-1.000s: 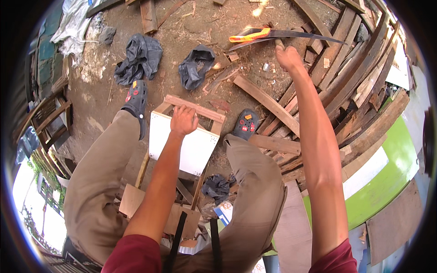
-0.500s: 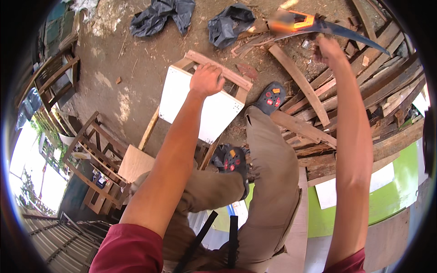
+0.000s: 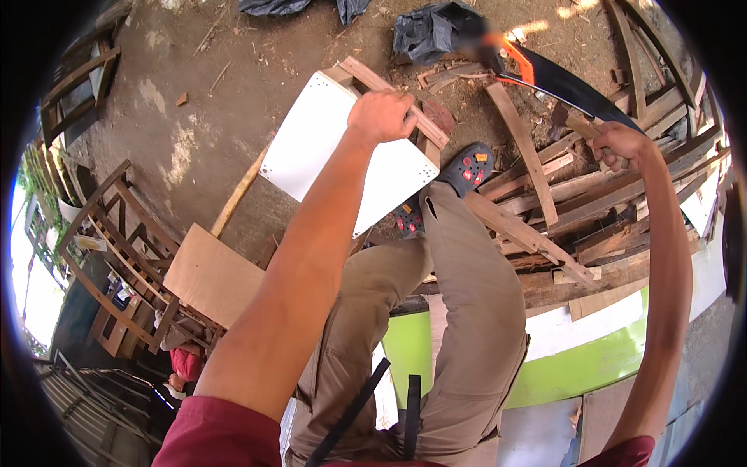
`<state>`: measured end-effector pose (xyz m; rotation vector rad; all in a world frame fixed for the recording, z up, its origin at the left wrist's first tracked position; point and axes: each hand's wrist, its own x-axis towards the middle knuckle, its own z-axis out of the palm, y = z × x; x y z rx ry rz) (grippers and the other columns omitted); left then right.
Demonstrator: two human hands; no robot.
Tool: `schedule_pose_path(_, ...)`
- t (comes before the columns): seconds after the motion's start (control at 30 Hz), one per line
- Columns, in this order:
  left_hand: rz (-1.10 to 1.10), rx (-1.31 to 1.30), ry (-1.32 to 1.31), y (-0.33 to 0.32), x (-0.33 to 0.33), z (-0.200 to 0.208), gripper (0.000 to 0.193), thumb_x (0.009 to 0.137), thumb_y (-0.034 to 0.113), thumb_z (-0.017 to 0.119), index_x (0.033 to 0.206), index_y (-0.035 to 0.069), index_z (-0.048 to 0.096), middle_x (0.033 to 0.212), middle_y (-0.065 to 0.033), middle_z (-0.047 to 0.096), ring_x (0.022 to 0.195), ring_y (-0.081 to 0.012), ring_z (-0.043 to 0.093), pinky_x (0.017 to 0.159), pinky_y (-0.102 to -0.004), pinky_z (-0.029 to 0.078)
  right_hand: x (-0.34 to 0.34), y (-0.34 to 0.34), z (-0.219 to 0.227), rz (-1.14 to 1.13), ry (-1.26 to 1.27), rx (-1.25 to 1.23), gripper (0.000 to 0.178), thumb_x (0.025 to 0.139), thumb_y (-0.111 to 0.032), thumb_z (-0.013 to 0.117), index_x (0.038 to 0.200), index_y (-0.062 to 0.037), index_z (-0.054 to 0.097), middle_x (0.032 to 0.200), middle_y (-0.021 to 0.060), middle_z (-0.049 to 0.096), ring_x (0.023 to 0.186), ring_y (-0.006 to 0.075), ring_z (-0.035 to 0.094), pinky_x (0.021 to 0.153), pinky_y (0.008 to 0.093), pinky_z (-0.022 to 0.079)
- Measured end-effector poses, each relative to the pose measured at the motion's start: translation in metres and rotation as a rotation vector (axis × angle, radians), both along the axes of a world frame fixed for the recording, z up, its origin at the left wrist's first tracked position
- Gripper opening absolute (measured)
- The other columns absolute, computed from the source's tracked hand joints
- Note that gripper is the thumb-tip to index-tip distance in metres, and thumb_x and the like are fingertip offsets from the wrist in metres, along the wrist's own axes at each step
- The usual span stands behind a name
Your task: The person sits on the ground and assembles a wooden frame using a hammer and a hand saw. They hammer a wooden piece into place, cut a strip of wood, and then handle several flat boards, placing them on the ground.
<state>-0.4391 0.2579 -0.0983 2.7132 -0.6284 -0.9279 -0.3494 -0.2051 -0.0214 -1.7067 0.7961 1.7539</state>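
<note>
My left hand is closed around the reddish wooden rail on the far side of a white-topped wooden stool. My right hand, reaching out over the woodpile, has curled fingers around what looks like a short tan piece of wood. Beside that hand runs the dark, curved blade of a handsaw, whose orange-and-black handle points away to the left. Whether the blade touches the hand, I cannot tell. A blur hides the handle's far end.
Old boards and curved pieces lie heaped at the right. Black plastic lies on the dirt ground. A plywood panel and wooden chair frames stand left; a red-clothed person shows partly behind. Green-and-white sheets lie near.
My right hand has moved right and nearer to me, and the tan piece now shows at its fingers. The saw sits lower in view. My left hand stays on the rail while the view shifts.
</note>
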Motion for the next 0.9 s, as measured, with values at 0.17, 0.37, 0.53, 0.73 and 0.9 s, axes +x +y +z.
schedule_pose_path(0.17,0.013,-0.083,-0.146,0.006,-0.016,-0.004,0.037,0.093,0.04,0.058,0.106,0.008,0.07,0.103,-0.0125,0.075,0.102,-0.0312,0.07,0.09,-0.0443,0.056,-0.082,0.024,0.045,0.103,0.056,-0.008,0.018,0.095,-0.015,0.06,0.11,-0.0052,0.058,0.076,0.0001,0.053,0.055,0.0101,0.047,0.045,0.0284,0.039)
schedule_pose_path(0.37,0.048,0.005,-0.046,0.006,-0.013,0.004,0.041,0.096,0.039,0.057,0.123,0.01,0.068,0.117,-0.0122,0.072,0.109,-0.0318,0.069,0.095,-0.0441,0.055,-0.209,0.062,0.068,-0.132,-0.12,-0.069,0.025,0.101,-0.027,0.064,0.108,-0.0033,0.057,0.074,-0.0019,0.05,0.052,0.0076,0.044,0.042,0.0257,0.034)
schedule_pose_path(0.53,0.064,0.002,-0.098,0.001,-0.009,0.008,0.045,0.099,0.04,0.055,0.131,0.011,0.065,0.125,-0.0125,0.07,0.116,-0.0313,0.066,0.102,-0.043,0.052,-0.218,0.068,0.033,-0.67,-0.054,-0.119,0.015,0.101,-0.018,0.064,0.105,-0.0058,0.057,0.072,-0.0035,0.05,0.049,0.0032,0.038,0.041,0.0211,0.028)
schedule_pose_path(0.73,0.105,-0.051,-0.138,0.002,-0.02,0.002,0.039,0.097,0.037,0.055,0.124,0.011,0.066,0.118,-0.0133,0.071,0.11,-0.0317,0.068,0.095,-0.045,0.055,-0.251,0.065,-0.004,-0.93,0.046,0.19,0.017,0.099,-0.014,0.064,0.112,-0.0052,0.057,0.075,-0.0018,0.05,0.052,0.0036,0.039,0.042,0.0199,0.027)
schedule_pose_path(0.9,0.153,-0.143,-0.227,0.01,-0.023,-0.007,0.025,0.092,0.029,0.06,0.103,0.007,0.069,0.095,-0.0143,0.073,0.095,-0.0346,0.07,0.084,-0.0451,0.056,-0.265,0.106,0.002,-0.556,-0.053,0.211,0.016,0.099,-0.018,0.066,0.096,-0.009,0.053,0.072,-0.0024,0.049,0.049,0.0052,0.039,0.042,0.0239,0.028)
